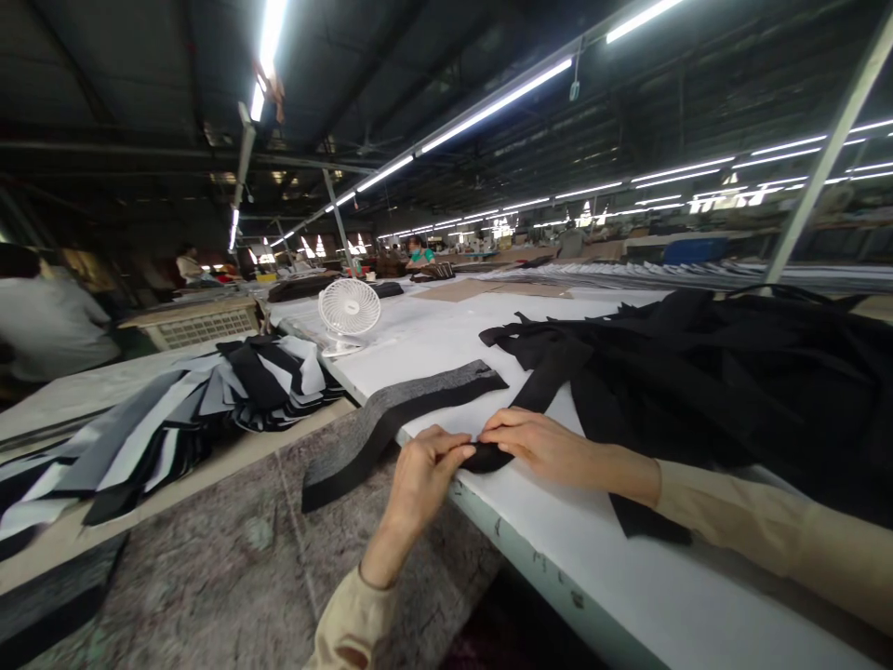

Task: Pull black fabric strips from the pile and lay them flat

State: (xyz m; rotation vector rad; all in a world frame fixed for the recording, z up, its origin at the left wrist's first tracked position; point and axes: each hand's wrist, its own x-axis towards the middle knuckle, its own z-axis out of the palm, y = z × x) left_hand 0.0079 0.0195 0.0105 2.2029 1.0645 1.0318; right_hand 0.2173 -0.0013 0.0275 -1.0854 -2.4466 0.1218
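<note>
Close together at the table's near edge, both hands pinch the end of a black fabric strip (486, 458). My left hand (425, 470) has thumb and fingers closed on its left side. My right hand (540, 442) grips the strip just beside it, fingers bent over the cloth. From there the strip runs back toward a large heap of black fabric strips (732, 372) on the right. Left of the hands, a grey and black fabric piece (397, 409) lies across the table edge and hangs down over it.
A small white fan (349, 309) stands on the white table (433, 340). Bundled black, white and grey strips (188, 409) lie on a lower surface to the left, near a plastic crate (199, 323). A person (52, 312) sits at far left. A slanted pole (830, 140) rises at right.
</note>
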